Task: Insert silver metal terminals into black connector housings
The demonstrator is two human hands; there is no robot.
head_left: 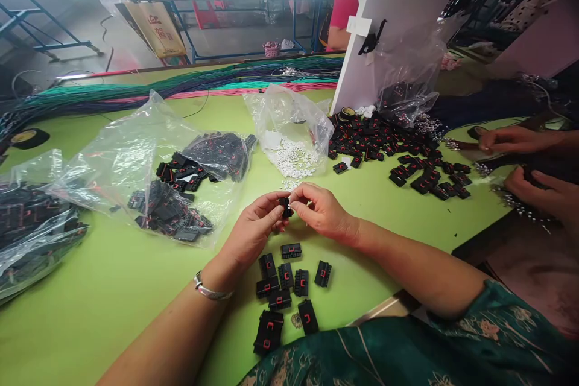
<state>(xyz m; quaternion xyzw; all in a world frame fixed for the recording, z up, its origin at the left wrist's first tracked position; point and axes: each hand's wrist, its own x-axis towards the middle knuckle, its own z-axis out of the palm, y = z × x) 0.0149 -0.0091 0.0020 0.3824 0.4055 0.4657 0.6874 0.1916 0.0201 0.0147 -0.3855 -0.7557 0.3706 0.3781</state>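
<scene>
My left hand pinches a small black connector housing upright between thumb and fingers. At its right side, the fingertips of my right hand are pressed together on a tiny white plug, partly hidden, against the housing. On the table just below my hands lie several black connector housings with red clips, among them one nearest my fingers and one set apart on the right. Beyond my hands, small white plugs spill from a clear plastic bag.
Clear bags of black connectors cover the left of the green table. A connector heap lies beside a white partition. Bundled wires run along the back. At right, a co-worker's hands hold wire ends.
</scene>
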